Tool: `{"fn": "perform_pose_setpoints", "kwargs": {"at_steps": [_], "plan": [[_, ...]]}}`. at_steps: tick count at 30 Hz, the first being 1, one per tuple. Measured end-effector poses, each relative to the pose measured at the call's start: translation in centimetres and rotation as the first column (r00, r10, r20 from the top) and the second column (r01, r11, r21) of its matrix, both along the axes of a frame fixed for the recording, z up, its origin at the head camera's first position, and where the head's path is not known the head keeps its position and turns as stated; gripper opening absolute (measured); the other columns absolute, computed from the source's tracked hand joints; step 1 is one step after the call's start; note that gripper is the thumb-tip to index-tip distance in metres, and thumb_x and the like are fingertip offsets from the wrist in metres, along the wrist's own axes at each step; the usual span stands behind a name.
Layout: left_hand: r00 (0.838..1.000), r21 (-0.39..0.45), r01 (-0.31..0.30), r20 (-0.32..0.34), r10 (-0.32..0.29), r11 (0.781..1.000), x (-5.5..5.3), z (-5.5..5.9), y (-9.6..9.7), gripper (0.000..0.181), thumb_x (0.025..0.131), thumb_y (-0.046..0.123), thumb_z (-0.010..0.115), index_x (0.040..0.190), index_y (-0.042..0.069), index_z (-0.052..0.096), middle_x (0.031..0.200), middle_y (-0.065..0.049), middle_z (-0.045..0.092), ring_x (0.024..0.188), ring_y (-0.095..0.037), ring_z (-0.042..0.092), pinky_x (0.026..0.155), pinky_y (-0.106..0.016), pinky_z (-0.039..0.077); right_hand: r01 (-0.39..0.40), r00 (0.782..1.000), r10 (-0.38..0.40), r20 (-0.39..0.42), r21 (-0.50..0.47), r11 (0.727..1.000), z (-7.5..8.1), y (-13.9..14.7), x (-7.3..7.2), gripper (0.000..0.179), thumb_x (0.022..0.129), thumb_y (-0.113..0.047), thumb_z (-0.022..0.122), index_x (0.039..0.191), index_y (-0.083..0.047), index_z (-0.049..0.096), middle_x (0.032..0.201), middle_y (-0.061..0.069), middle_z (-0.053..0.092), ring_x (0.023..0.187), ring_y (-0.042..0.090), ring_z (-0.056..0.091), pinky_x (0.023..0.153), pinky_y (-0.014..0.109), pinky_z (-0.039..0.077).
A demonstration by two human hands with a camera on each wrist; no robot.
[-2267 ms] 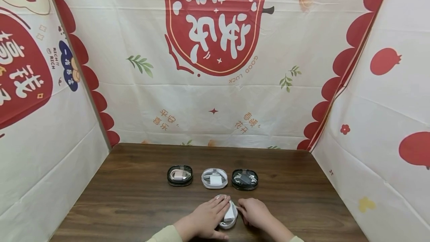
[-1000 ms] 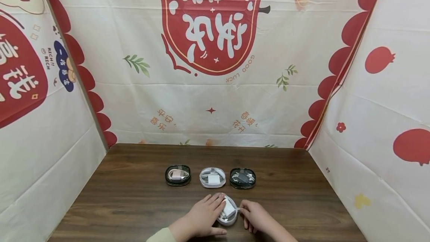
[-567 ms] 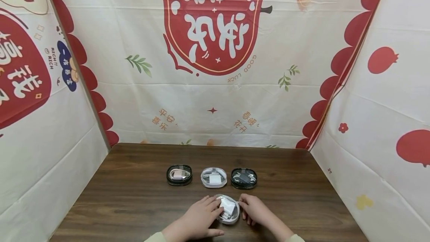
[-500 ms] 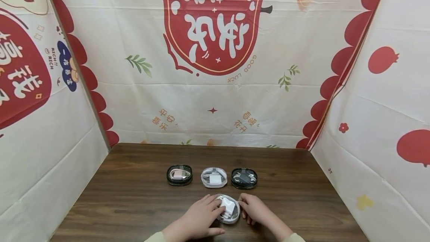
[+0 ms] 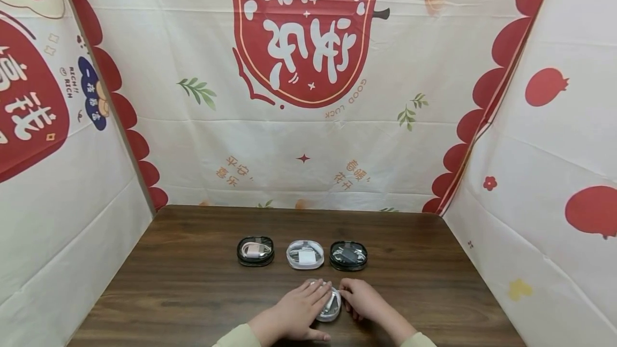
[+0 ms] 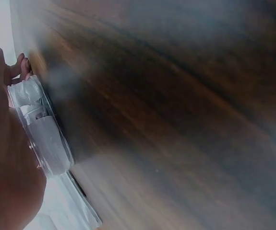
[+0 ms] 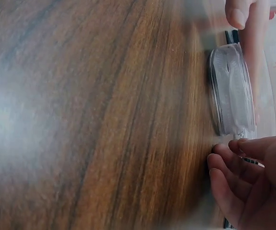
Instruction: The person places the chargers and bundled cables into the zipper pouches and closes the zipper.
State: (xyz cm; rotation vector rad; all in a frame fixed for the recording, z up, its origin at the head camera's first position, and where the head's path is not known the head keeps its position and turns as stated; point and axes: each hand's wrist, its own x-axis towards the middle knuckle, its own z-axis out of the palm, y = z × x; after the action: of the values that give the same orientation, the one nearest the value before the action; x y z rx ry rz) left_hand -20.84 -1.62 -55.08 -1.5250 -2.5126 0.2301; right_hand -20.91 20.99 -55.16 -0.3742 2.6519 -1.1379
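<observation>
A small clear zip case [image 5: 331,310] with a white rim lies on the table, with white charging gear inside. My left hand [image 5: 299,309] rests flat over its left part, fingers extended, and hides much of the contents. At the case's right edge, my right hand [image 5: 363,302] pinches the zipper pull between thumb and forefinger. In the right wrist view, the pull [image 7: 239,137] sits at the near end of the white zipper band [image 7: 231,88]. From the left wrist, the case [image 6: 46,139] shows edge-on beside the palm, with a pale block inside.
Behind the hands stand three similar cases in a row: a black-rimmed one [image 5: 255,251] with a pinkish charger, a white-rimmed one [image 5: 305,255], and another black-rimmed one [image 5: 348,256]. Printed cloth walls [image 5: 289,149] enclose the brown wooden table [image 5: 193,283] at the back and sides.
Half a second ago my left hand lay further left and the white charger block showed. Now it has slid right over the case. My right hand stays at the case's right edge.
</observation>
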Motion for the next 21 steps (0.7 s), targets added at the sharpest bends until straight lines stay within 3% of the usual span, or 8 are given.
{"fn": "perform_pose_setpoints", "kwargs": {"at_steps": [11, 21], "plan": [[0.998, -0.021, -0.025, 0.049, 0.026, 0.999, 0.2, 0.3, -0.1, 0.091, 0.090, 0.077, 0.028, 0.150, 0.009, 0.038, 0.156, -0.008, 0.031, 0.143, -0.024, 0.028, 0.111, -0.036, 0.031, -0.014, 0.998, 0.025, -0.066, 0.155, 0.988, 0.3, 0.1, 0.0, 0.020, 0.097, -0.013, 0.057, 0.077, -0.015, 0.056, 0.056, -0.002, 0.052, 0.040, 0.011, 0.046, 0.036, 0.027, 0.040], [1.000, 0.019, -0.027, -0.001, 0.027, 0.999, 0.3, -0.1, -0.1, 0.088, 0.088, 0.077, 0.034, 0.147, 0.011, 0.042, 0.155, -0.005, 0.034, 0.140, -0.023, 0.033, 0.109, -0.035, 0.034, -0.041, 0.985, 0.080, -0.152, 0.244, 0.969, 1.0, 0.6, 1.0, 0.021, 0.094, -0.013, 0.061, 0.074, -0.017, 0.056, 0.056, -0.008, 0.049, 0.043, 0.007, 0.047, 0.044, 0.027, 0.040]]}}
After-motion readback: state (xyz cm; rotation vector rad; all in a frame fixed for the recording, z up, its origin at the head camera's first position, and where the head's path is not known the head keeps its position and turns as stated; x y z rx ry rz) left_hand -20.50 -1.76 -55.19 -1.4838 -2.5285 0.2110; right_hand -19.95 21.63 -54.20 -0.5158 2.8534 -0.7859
